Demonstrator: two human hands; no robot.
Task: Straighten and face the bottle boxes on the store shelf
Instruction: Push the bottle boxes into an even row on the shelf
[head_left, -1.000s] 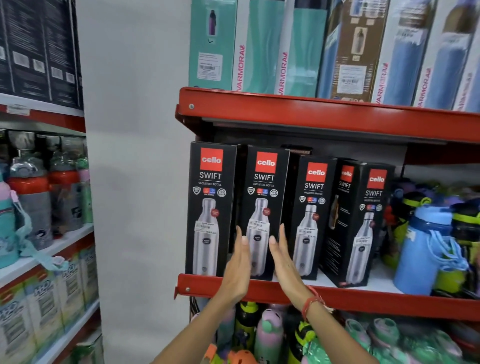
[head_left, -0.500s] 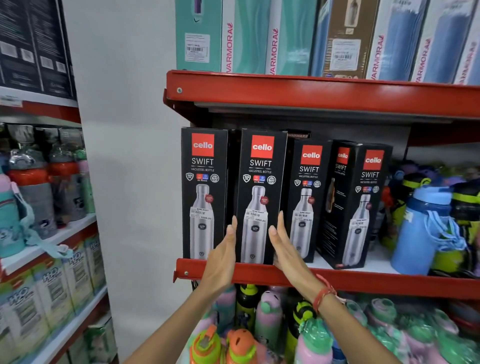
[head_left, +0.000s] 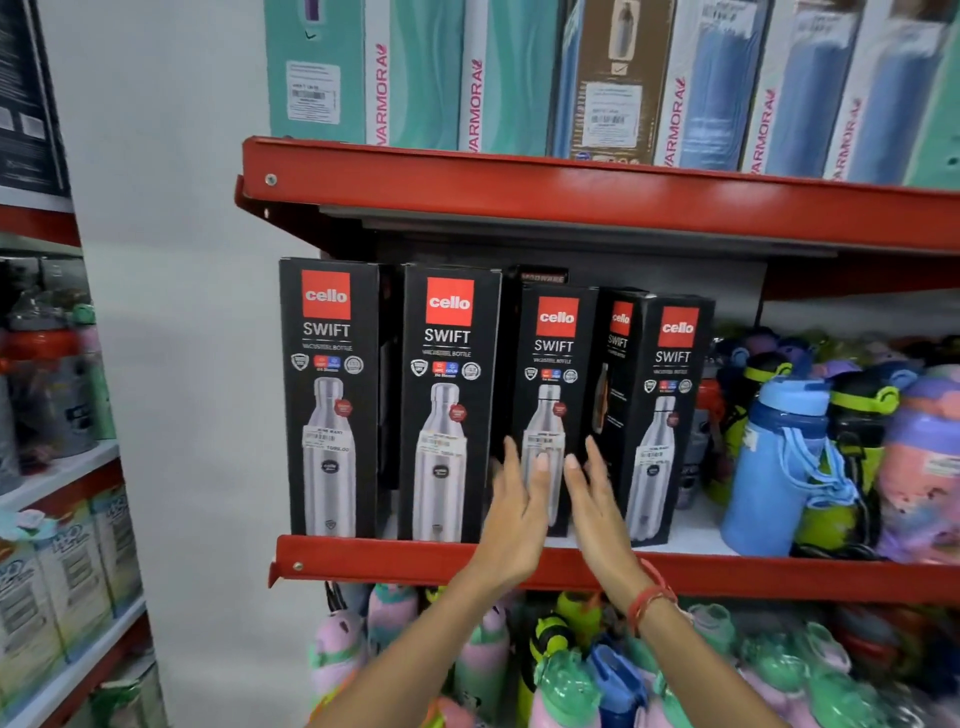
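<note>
1. Your left hand (head_left: 511, 512) — flat, fingers together and extended, holding nothing; it stands at the left edge of the third box (head_left: 553, 410), placed, it seems, to bracket that side.

2. Your right hand (head_left: 597, 506) — flat likewise, fingers extended and slightly apart, empty; it stands at the third box's right edge. Whether either palm touches the cardboard cannot be told; both are blurred.

3. Shelf lip (head_left: 389, 558) — red, just below the third box; the boxes stand upright behind it.

4. Third box — black, front outward, set deeper than its left neighbours. Two flat palms suit sliding it forward squarely.

5. Second box (head_left: 449, 405) and first box (head_left: 332, 400) — left of the third box, fronts outward, near the lip; likely already faced.

6. Fourth box (head_left: 652, 415) — just right of the third box, turned so a side panel shows; it probably needs squaring.

7. Blue bottle (head_left: 779, 467) — further right of the third box, loose stock.
</note>
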